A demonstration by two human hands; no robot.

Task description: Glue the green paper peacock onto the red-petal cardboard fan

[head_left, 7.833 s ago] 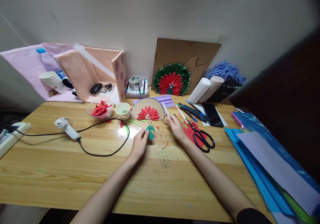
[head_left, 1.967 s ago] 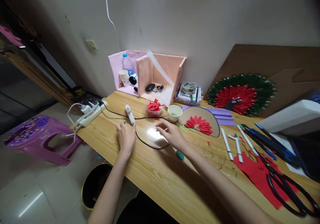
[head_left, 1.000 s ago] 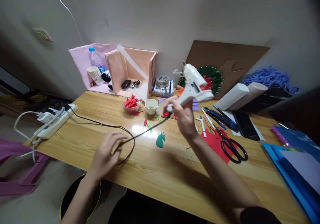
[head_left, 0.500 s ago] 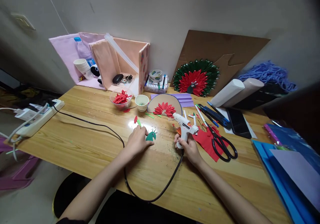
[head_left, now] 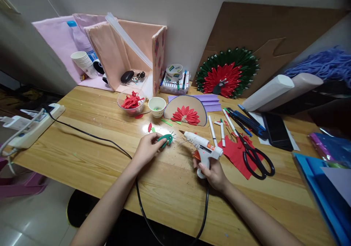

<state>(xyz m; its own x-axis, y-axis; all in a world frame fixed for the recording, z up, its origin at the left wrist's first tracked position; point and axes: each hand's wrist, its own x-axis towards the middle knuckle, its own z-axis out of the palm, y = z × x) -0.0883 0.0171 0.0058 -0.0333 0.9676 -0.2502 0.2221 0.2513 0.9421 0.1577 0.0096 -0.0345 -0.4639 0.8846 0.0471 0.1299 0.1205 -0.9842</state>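
Pinching a flat green cutout (head_left: 168,140) in the left hand (head_left: 146,150): thumb on the near face, fingers bunched behind, grip closed down to the piece's thickness. Left forearm runs in from lower left, wrist low over the wood. Right hand (head_left: 215,172) is wrapped round the handle of a white glue gun (head_left: 199,143), thumb across the grip, fingers curled by the orange trigger; can't tell if it's squeezed. Right forearm comes from lower right. Gun is tilted, nozzle up-left toward the cutout, near but not touching; thin clear strands hang by the tip. Cutout is smooth, rounded, notched on one side, with a small round eye and thin dark spikes on top. It's over the middle of the table, in front of a half-round tan panel (head_left: 175,103) with a dark blue edge and a fan of pointed red petals (head_left: 188,117). Glossy black cable (head_left: 140,198) drops from the handle, loops past the bottom edge, goes under the left forearm, on to the white power strip (head_left: 56,110). Tabletop (head_left: 104,172) is pale grained wood, dark specks between the hands. Right side: black-handled scissors (head_left: 253,158) overlapping a ragged red sheet (head_left: 233,154).
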